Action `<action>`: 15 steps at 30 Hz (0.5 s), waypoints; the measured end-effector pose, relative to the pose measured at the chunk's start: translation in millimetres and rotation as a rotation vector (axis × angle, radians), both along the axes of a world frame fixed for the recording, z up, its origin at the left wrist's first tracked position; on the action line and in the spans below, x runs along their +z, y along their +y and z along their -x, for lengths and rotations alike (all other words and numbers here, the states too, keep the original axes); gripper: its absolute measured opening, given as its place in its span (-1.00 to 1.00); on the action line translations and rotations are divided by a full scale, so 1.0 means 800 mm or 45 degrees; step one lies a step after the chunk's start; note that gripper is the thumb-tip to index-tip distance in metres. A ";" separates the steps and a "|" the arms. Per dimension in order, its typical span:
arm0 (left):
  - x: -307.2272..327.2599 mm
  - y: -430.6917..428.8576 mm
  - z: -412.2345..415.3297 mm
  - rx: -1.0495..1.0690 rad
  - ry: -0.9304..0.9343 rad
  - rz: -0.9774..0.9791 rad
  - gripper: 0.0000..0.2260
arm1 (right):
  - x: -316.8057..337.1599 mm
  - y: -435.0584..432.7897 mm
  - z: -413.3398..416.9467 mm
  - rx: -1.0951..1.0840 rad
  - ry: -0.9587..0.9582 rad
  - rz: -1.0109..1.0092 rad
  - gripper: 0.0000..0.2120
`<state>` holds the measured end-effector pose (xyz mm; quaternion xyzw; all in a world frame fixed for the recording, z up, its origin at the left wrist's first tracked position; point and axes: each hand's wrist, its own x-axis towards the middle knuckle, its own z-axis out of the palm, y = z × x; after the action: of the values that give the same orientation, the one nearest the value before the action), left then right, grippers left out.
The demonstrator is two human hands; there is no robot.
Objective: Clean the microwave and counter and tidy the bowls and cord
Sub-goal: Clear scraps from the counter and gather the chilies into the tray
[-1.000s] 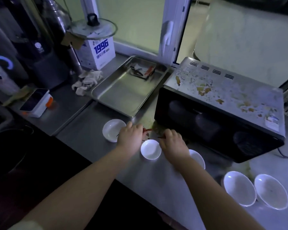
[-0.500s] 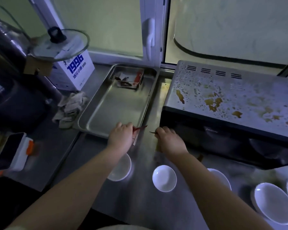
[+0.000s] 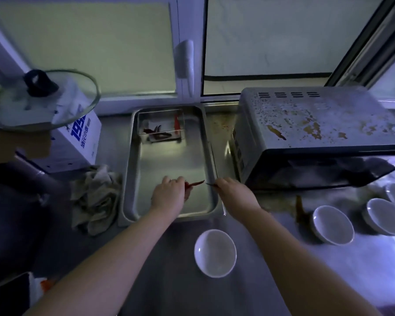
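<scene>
My left hand hovers over the near end of the steel tray, pinching a red dried chili. Just right of it, at the tray's right rim, my right hand pinches a thin dark scrap. The microwave stands to the right, its top spattered with brown stains. White bowls sit on the counter: one in front of me, another to the right, a third beyond it. A brown spill marks the counter below the microwave.
A small clear container with chilies rests at the tray's far end. A crumpled rag lies left of the tray. A white box with a glass lid on it stands at the back left, under the window.
Both hands moved from the counter beside the bowls up to the tray, carrying the chili and the scrap. The view swung left, so the bowls now lie nearer and to the right.
</scene>
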<state>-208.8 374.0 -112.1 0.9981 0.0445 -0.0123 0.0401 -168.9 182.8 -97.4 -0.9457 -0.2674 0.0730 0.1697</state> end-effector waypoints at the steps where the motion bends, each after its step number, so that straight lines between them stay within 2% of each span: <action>1: 0.001 0.010 0.001 -0.011 0.025 0.001 -0.65 | 0.002 0.012 0.003 -0.036 0.013 -0.023 -0.76; 9: -0.001 0.065 -0.031 0.032 0.193 0.077 -0.65 | 0.014 0.077 -0.020 -0.118 0.012 -0.111 -0.77; 15: 0.001 0.087 -0.084 0.030 0.137 0.075 -0.67 | 0.020 0.111 -0.082 -0.022 -0.043 -0.134 -0.80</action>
<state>-141.7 443.3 -111.3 0.9938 0.0580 -0.0667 0.0672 -103.2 271.3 -81.4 -0.9389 -0.2656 0.0412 0.2152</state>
